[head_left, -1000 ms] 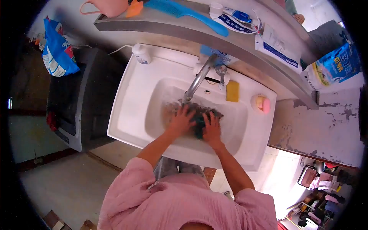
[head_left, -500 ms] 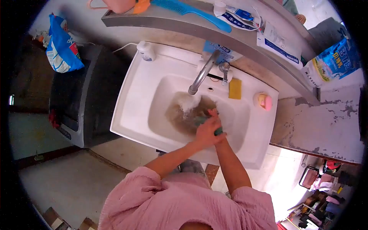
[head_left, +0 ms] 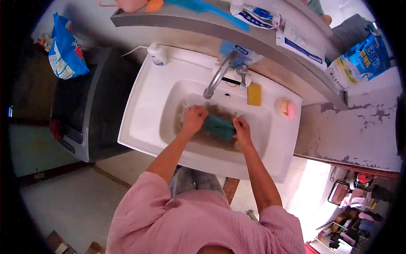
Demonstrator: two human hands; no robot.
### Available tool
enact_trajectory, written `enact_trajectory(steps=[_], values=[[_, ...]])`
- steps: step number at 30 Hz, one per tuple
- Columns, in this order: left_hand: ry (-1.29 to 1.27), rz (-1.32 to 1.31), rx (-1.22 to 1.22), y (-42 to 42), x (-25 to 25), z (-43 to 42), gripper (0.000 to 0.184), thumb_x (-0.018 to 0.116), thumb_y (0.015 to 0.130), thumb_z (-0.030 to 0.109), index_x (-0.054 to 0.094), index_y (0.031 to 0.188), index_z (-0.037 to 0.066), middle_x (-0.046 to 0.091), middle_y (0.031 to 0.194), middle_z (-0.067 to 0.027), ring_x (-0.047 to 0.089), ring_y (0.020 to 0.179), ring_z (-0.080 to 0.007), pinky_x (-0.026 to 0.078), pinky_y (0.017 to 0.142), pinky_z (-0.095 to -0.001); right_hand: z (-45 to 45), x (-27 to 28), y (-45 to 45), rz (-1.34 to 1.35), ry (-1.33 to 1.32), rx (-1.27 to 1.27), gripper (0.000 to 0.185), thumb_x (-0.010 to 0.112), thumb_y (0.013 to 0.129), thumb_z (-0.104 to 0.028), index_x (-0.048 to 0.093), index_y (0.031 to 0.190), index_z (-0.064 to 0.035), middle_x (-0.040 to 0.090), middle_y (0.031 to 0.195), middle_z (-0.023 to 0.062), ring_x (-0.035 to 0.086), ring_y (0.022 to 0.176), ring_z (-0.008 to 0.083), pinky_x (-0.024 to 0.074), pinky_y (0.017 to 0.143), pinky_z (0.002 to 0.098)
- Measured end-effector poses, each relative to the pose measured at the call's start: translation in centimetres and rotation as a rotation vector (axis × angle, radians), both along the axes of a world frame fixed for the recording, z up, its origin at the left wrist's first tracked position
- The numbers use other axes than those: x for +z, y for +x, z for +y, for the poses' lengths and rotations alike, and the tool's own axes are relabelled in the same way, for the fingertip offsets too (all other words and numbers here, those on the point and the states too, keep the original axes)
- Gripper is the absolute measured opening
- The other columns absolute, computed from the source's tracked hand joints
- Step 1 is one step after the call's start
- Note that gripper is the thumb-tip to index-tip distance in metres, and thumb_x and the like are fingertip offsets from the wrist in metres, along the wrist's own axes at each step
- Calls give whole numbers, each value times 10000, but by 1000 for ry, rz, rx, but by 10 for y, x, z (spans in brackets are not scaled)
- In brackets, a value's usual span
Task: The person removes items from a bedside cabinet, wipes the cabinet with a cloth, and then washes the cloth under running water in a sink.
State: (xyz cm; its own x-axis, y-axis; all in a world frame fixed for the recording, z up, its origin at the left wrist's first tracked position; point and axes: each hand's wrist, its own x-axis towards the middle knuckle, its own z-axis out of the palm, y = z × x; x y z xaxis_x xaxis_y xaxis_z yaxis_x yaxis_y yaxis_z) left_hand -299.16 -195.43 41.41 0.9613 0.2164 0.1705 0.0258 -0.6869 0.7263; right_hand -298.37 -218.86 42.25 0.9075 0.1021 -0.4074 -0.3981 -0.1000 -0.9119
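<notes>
A wet dark green cloth (head_left: 219, 127) is stretched between my two hands, low over the murky brownish water in the white sink (head_left: 141, 127). My left hand (head_left: 195, 118) pinches its left end, just below the spout of the metal faucet (head_left: 220, 79). At the cloth's right end, my right hand (head_left: 242, 133) grips the edge with bent fingers. Part of the cloth's lower side seems to meet the water; I cannot tell how deep it goes.
On the sink's back ledge are a white bottle (head_left: 157, 55), a yellow sponge (head_left: 254, 94) and a dish with pink soap (head_left: 287, 109). Above runs a shelf (head_left: 182, 24) with a blue comb (head_left: 211, 10) and packets. A dark washing machine (head_left: 91, 106) stands at left.
My hands were together, bunching the cloth near the basin's right side. They have moved apart, left hand going left, and the cloth is spread between them. White splashing under the spout no longer shows.
</notes>
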Motion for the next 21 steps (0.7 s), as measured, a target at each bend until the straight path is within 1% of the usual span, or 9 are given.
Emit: enact_trajectory(steps=[1, 5, 7, 8, 9, 13, 16, 18, 21], values=[[-47, -50, 35, 0, 0, 5, 172, 623, 811, 273, 643, 757, 111, 605, 957, -76, 557, 906, -349, 478, 769, -499, -5, -2, 3, -195, -198, 56, 257, 606, 889, -320, 580, 1050, -121, 611, 907, 20, 616, 815, 178, 515, 713, 336], [491, 31, -276, -23, 17, -3, 174, 631, 821, 285, 661, 860, 118, 577, 1155, -83, 493, 1078, -355, 426, 850, -561, -8, -26, -14, -868, -909, 251, 305, 626, 869, -192, 568, 1150, -89, 597, 916, 79, 589, 779, 195, 483, 773, 325], [622, 218, -596, -37, 5, -8, 224, 639, 822, 298, 685, 964, 131, 561, 1224, -102, 438, 1203, -345, 386, 912, -593, -12, -41, -26, -452, -741, 459, 368, 613, 874, -187, 541, 1227, -109, 593, 989, 102, 580, 839, 203, 475, 798, 340], [480, 262, -392, -41, -2, -15, 250, 651, 813, 315, 683, 964, 119, 556, 1230, -112, 442, 1199, -355, 389, 920, -577, -13, -51, -31, -244, -649, 554, 402, 607, 877, -185, 528, 1265, -118, 592, 1025, 113, 576, 868, 207, 471, 810, 347], [338, 303, -188, -43, -9, -25, 276, 662, 804, 332, 680, 964, 108, 551, 1235, -122, 446, 1196, -366, 392, 928, -560, -13, -65, -34, -224, -463, 348, 465, 616, 873, -213, 495, 1313, -124, 592, 1132, 100, 556, 999, 209, 459, 858, 370], [-149, 407, 168, -42, -42, -58, 393, 692, 778, 380, 663, 976, 42, 540, 1240, -159, 473, 1160, -399, 407, 946, -488, -1, -123, -31, 116, 21, -18, 415, 558, 908, -315, 526, 1265, -104, 594, 1145, 74, 535, 1070, 220, 454, 906, 389], [-591, 443, -88, -25, -83, -74, 375, 717, 737, 339, 637, 980, 65, 562, 1126, -145, 502, 1115, -357, 433, 899, -457, 14, -88, -24, 542, 466, -161, 398, 532, 919, -325, 532, 1248, -101, 594, 1143, 71, 544, 1061, 222, 461, 905, 387], [-490, 292, -193, -33, 3, -87, 347, 713, 739, 323, 651, 942, 49, 586, 1030, -141, 534, 1054, -318, 435, 851, -428, 21, -64, -16, 542, 674, -190, 389, 515, 926, -331, 537, 1237, -99, 595, 1141, 69, 550, 1055, 223, 465, 905, 385], [-62, -167, -337, -51, 52, -108, 305, 707, 740, 321, 665, 847, 39, 584, 934, -125, 551, 977, -295, 432, 813, -398, 28, -27, -13, 481, 872, -142, 379, 490, 937, -341, 543, 1221, -96, 596, 1139, 66, 559, 1047, 225, 472, 905, 383]])
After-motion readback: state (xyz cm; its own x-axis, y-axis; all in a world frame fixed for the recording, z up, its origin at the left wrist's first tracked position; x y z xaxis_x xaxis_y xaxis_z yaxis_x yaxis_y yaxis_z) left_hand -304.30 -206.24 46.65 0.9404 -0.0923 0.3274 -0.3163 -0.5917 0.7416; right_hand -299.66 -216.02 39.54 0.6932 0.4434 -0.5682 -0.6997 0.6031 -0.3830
